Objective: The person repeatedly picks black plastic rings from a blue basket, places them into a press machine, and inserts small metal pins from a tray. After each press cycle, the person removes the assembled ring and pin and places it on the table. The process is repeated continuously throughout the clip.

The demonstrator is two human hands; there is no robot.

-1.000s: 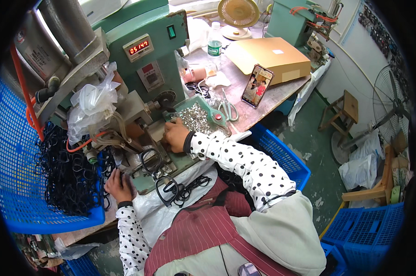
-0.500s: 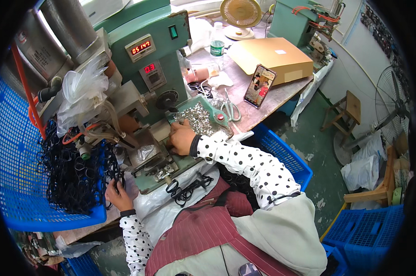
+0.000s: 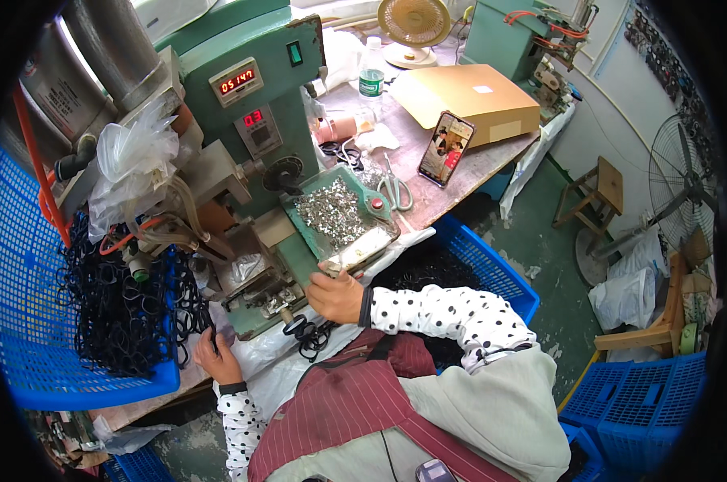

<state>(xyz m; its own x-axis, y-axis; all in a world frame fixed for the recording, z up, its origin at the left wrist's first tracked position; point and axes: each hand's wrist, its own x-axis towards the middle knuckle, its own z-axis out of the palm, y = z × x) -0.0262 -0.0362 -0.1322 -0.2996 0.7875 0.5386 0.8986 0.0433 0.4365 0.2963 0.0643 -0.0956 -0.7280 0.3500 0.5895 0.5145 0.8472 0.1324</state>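
My left hand [image 3: 217,361] is closed around a black elastic loop [image 3: 213,341], beside the tangle of black loops [image 3: 122,305] in a blue basket. My right hand [image 3: 335,296] rests at the near edge of the green press [image 3: 287,277], below a tray [image 3: 299,215] of small shiny metal pieces [image 3: 331,210]. Its fingers are curled together, and whatever they may hold is too small to make out. Between my hands lies the metal tooling [image 3: 273,304] of the press. A few more black loops [image 3: 307,336] hang at its front edge, over white plastic sheeting.
The blue basket [image 3: 26,265] stands on the left, and another blue basket [image 3: 492,257] sits to the right of my lap. Scissors [image 3: 394,189], a propped phone [image 3: 446,149], a cardboard box [image 3: 476,100] and a bottle [image 3: 371,76] are on the table.
My right hand has drawn back from the metal pieces in the tray to the near edge of the press. The left has shifted slightly nearer me, holding a black loop.
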